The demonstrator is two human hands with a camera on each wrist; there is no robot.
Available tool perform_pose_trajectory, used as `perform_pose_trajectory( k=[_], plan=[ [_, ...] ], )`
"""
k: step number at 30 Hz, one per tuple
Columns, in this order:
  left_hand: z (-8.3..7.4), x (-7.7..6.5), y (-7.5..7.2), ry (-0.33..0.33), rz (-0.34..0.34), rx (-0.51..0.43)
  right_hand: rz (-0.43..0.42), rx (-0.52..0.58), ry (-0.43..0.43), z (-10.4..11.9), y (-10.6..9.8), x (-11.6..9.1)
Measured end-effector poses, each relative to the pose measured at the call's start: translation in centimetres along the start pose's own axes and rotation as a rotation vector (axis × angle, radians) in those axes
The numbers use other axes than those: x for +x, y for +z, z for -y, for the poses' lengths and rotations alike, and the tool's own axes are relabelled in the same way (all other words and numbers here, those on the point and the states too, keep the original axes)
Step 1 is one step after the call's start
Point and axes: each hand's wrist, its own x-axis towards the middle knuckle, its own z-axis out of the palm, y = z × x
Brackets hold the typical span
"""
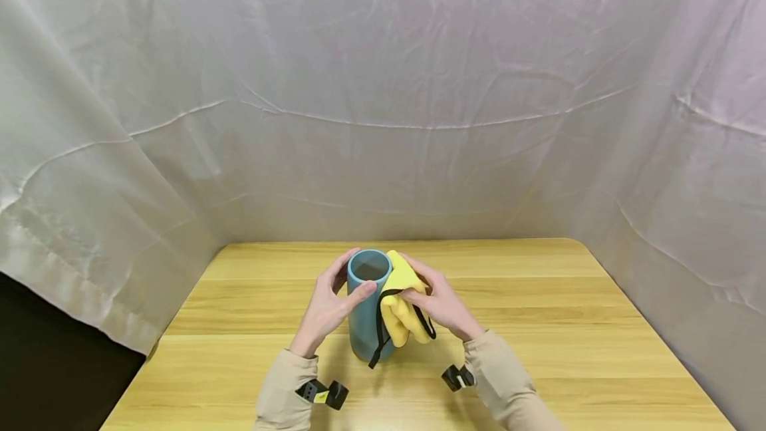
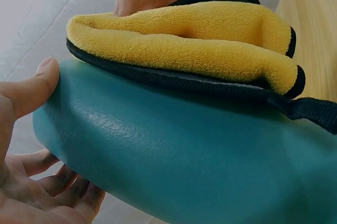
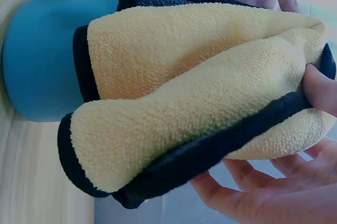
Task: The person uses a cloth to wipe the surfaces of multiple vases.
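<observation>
The blue container (image 1: 361,324) stands on the table (image 1: 538,338) between both hands, its long axis vertical and open mouth upward. At the container's left, the left hand (image 1: 326,304) curls round its upper part, thumb across the near side. At its right, the right hand (image 1: 443,301) pinches a folded yellow cloth (image 1: 402,276) against it, black edging hanging down. Both forearms slant inward toward the container.
</observation>
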Motion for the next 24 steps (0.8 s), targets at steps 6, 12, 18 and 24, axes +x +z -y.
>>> perform_pose_trajectory(
  k=[6,12,18,24],
  plan=[
    [0.1,0.0,0.1,-0.009,-0.005,0.005,0.002,0.007,0.005,-0.3,0.0,0.0],
    [0.1,0.0,0.1,-0.004,-0.004,-0.004,0.001,-0.015,0.024,-1.5,0.2,-0.4],
    [0.1,-0.1,0.1,-0.014,-0.007,-0.002,0.022,-0.024,0.072,-3.3,0.3,-1.0],
    [0.1,-0.1,0.1,-0.021,0.000,-0.004,0.053,-0.012,0.136,-4.8,0.4,-1.6]
  ],
)
